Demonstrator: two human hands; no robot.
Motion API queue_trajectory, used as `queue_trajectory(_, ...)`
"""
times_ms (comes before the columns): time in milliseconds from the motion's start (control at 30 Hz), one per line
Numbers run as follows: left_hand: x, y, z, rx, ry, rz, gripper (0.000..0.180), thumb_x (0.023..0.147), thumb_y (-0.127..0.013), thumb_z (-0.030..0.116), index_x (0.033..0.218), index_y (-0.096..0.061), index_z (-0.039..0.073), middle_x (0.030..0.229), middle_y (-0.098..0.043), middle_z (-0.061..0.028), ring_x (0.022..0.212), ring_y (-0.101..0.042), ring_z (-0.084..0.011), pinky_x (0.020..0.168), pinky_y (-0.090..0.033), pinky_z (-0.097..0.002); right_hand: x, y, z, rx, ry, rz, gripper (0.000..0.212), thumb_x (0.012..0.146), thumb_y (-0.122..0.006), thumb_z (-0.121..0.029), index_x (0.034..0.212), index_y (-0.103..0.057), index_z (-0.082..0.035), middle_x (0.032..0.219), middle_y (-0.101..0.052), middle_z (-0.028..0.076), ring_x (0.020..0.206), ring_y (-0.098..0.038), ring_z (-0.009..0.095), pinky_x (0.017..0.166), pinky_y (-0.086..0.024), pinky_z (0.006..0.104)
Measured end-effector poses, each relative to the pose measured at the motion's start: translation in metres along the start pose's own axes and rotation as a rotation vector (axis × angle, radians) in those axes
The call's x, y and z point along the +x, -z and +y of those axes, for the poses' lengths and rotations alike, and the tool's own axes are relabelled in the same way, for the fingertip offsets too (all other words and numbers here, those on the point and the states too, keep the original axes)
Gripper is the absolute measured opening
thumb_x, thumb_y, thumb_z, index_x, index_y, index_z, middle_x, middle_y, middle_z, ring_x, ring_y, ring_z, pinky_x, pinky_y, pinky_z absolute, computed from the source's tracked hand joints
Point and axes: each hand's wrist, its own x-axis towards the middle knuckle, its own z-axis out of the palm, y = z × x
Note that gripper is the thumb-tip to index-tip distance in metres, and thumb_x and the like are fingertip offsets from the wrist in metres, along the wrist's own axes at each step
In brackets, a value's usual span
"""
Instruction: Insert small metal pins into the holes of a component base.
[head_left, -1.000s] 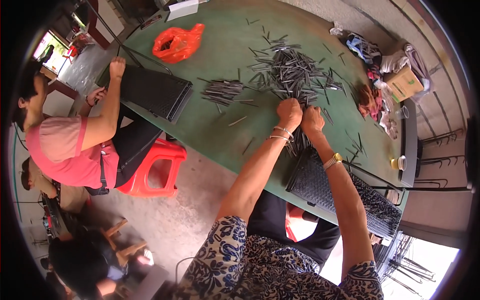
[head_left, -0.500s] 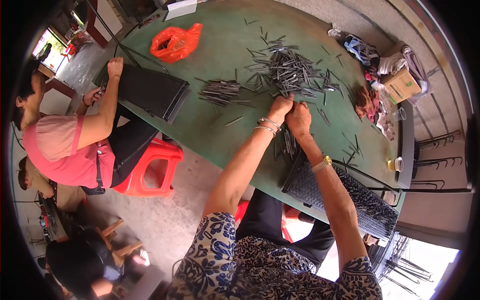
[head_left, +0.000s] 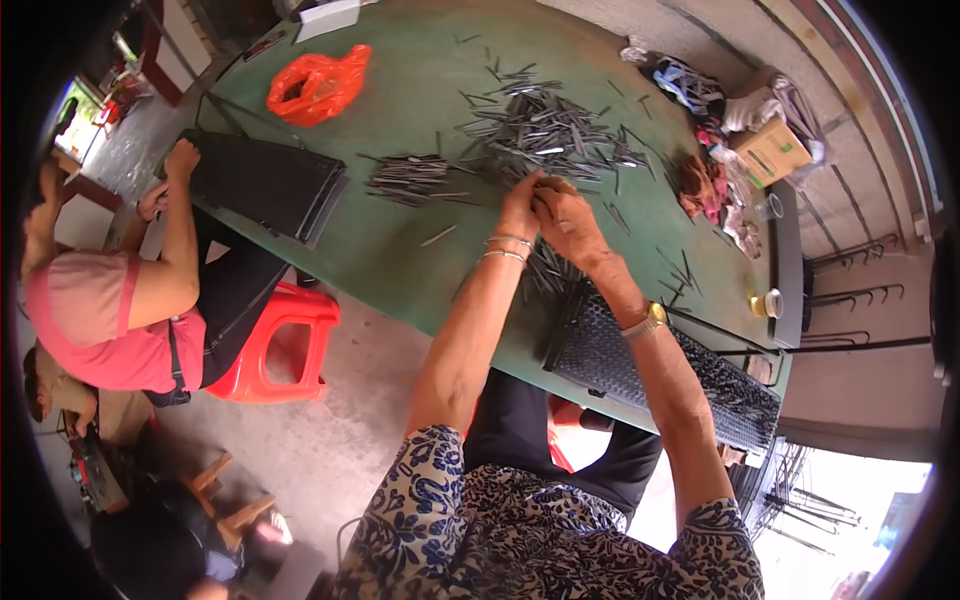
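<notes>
My left hand (head_left: pixel 522 207) and my right hand (head_left: pixel 570 224) meet at the near side of a loose pile of thin dark strips (head_left: pixel 548 125). The fingers of both are curled in close together; whatever lies between them is hidden. Below the hands, more dark strips (head_left: pixel 545 272) lie on the green table (head_left: pixel 400 275). To the left is a flatter bunch of strips (head_left: pixel 408 178), laid mostly side by side. A black woven panel (head_left: pixel 610 345) with a dark frame rests at the table's near edge, partly under my right forearm.
An orange plastic bag (head_left: pixel 318 88) sits at the far left. Left of me, a person in a pink shirt (head_left: pixel 110 320) works at a dark framed panel (head_left: pixel 255 180). Cloths (head_left: pixel 702 185), a cardboard box (head_left: pixel 772 152) and a small yellowish cup (head_left: pixel 768 304) line the right side. A red stool (head_left: pixel 285 345) stands beside the person.
My view has shifted, so the table's things sit further left. My right hand has turned and come over against the left, fingers curled. The person's hands stay by the dark panel.
</notes>
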Motion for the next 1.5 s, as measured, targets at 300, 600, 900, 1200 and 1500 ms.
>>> queue_trajectory(300, -0.002, -0.051, 0.004, -0.044, -0.084, 0.422, 0.029, 0.088, -0.065, 0.026, 0.070, -0.053, 0.007, 0.065, -0.057, -0.0058, 0.058, -0.056, -0.0205, 0.061, -0.051, -0.0322, -0.032, -0.005, 0.011, 0.188, -0.257, 0.251, 0.024, 0.093, -0.051, -0.013, 0.109, -0.060, 0.001, 0.103, -0.060, 0.024, 0.097, -0.056, 0.042, 0.083, -0.046, 0.0423)
queue_trajectory(600, -0.029, -0.085, -0.005, 0.061, -0.109, 0.444, 0.022, 0.081, -0.074, 0.017, 0.081, -0.058, 0.003, 0.070, -0.061, -0.0071, 0.058, -0.059, -0.0169, 0.053, -0.050, -0.0289, -0.031, -0.024, -0.006, 0.287, -0.420, 0.335, 0.035, 0.088, -0.044, -0.005, 0.121, -0.048, 0.007, 0.114, -0.054, 0.031, 0.098, -0.053, 0.049, 0.086, -0.045, 0.0491)
queue_trajectory(900, -0.077, -0.093, 0.022, 0.888, -0.523, 0.366, 0.020, 0.082, -0.070, 0.017, 0.073, -0.059, 0.003, 0.061, -0.059, -0.0009, 0.050, -0.052, -0.0095, 0.046, -0.040, -0.0260, -0.015, 0.005, -0.005, 0.724, -0.399, 0.010, 0.086, 0.084, -0.071, -0.024, 0.147, -0.018, -0.001, 0.142, -0.039, 0.020, 0.132, -0.036, 0.028, 0.108, -0.032, 0.0359)
queue_trajectory(1200, -0.118, -0.070, -0.001, 1.289, -0.627, 0.311, 0.044, 0.081, -0.068, 0.015, 0.118, -0.050, 0.002, 0.091, -0.066, -0.0170, 0.087, -0.067, -0.0253, 0.074, -0.050, -0.0336, -0.014, -0.026, -0.056, 0.748, -0.555, 0.265, 0.040, 0.088, -0.065, -0.028, 0.112, -0.056, 0.003, 0.093, -0.066, 0.014, 0.084, -0.061, 0.020, 0.077, -0.049, 0.0347)
queue_trajectory(1500, -0.123, -0.063, -0.009, 1.508, -0.511, 0.383, 0.033, 0.076, -0.070, 0.013, 0.103, -0.055, 0.003, 0.081, -0.066, -0.0163, 0.079, -0.067, -0.0337, 0.066, -0.051, -0.0395, -0.014, -0.030, -0.047, 0.321, -0.500, 0.296, 0.032, 0.099, -0.041, -0.025, 0.088, -0.055, 0.002, 0.077, -0.067, 0.019, 0.073, -0.063, 0.038, 0.068, -0.048, 0.0429)
